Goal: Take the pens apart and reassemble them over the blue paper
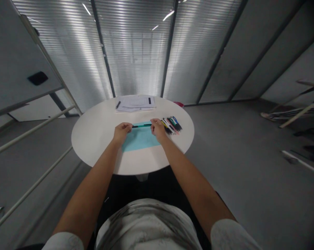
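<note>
A dark pen with a green middle lies crosswise between my two hands, over the far part of a light-blue sheet. My left hand pinches its left end. At its right end, my right hand has its fingers closed on it. The blue sheet rests on the white round table, below and between my forearms. Just right of my right hand lies a group of several pens in black, yellow, white, pink, green and blue.
A stack of white papers with dark marks sits at the table's far side. On the left stands a whiteboard on a metal frame. Blinds cover the glass wall ahead. Wooden-legged furniture is at the right.
</note>
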`<state>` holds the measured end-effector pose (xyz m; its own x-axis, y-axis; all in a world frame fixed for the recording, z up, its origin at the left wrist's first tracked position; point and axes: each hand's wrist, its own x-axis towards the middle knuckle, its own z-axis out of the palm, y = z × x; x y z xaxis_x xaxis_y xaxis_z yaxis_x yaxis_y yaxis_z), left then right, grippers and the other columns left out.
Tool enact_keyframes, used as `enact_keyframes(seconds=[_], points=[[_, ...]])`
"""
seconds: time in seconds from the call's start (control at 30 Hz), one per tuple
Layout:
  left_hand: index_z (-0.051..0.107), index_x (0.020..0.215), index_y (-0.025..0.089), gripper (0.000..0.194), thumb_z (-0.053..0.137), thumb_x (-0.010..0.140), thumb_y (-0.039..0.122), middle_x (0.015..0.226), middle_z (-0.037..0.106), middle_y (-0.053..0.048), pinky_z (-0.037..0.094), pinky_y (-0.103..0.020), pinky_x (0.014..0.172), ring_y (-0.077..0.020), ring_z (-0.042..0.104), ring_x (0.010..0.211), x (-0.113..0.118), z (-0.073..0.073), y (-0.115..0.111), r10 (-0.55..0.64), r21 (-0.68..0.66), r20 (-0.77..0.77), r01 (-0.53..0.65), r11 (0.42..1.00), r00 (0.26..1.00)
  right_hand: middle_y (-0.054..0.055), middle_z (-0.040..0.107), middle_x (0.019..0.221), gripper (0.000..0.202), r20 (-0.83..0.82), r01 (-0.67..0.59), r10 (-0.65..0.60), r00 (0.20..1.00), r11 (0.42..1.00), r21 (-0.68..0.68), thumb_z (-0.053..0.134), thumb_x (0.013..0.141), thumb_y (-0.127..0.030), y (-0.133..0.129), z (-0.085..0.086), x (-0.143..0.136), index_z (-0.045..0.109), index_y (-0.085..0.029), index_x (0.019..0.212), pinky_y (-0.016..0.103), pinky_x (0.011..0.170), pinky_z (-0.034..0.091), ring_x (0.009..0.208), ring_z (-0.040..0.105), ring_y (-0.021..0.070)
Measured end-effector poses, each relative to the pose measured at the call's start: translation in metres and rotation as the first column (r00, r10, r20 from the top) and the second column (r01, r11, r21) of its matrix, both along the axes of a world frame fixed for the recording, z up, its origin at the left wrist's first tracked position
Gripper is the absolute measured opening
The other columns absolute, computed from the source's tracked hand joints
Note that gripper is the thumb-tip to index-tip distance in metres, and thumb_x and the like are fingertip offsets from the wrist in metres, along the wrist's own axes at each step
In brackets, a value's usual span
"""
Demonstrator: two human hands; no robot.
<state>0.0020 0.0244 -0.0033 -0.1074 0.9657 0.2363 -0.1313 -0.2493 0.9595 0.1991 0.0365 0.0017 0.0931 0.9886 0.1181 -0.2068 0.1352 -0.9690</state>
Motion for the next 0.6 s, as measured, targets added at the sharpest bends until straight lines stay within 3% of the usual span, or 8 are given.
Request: enact_keyframes(seconds=[0.17,0.33,0.6], points=[[0.066,0.074,0.014,0.026,0.080,0.056,0.026,0.068,0.063,-0.003,0.042,-0.024,0.059,-0.0092,0.053,0.058,-0.008,-0.002,-0.006,0.000,-0.045,0.205,0.009,0.999,0.979,-0.013,0.041,0.037,0.022,0.010,-0.031,0.031,0.999,1.000,0.003,0.061,0.074,-0.039,0.001,-0.009,0.004,0.050,-0.022,0.081,0.017,0.032,0.020,0.029,0.028,0.0051],[0.065,0.071,0.013,0.023,0.080,0.057,0.024,0.066,0.061,-0.002,0.043,-0.024,0.059,-0.0087,0.053,0.059,-0.005,0.003,-0.010,0.022,-0.086,0.232,-0.002,0.996,0.973,-0.011,0.044,0.041,0.022,0.020,-0.069,0.069,0.997,0.997,0.028,0.059,0.076,-0.041,-0.001,-0.009,0.005,0.049,-0.021,0.076,0.017,0.032,0.019,0.030,0.029,0.0041],[0.065,0.075,0.013,0.026,0.082,0.058,0.023,0.076,0.064,-0.004,0.038,-0.020,0.051,-0.0050,0.050,0.056,-0.005,0.007,-0.013,-0.014,-0.157,0.308,0.065,0.986,0.951,-0.008,0.055,0.053,0.019,-0.043,-0.108,0.108,0.993,0.994,0.005,0.063,0.073,-0.034,0.000,-0.009,0.009,0.051,-0.020,0.080,0.016,0.038,0.028,0.037,0.042,0.0047]])
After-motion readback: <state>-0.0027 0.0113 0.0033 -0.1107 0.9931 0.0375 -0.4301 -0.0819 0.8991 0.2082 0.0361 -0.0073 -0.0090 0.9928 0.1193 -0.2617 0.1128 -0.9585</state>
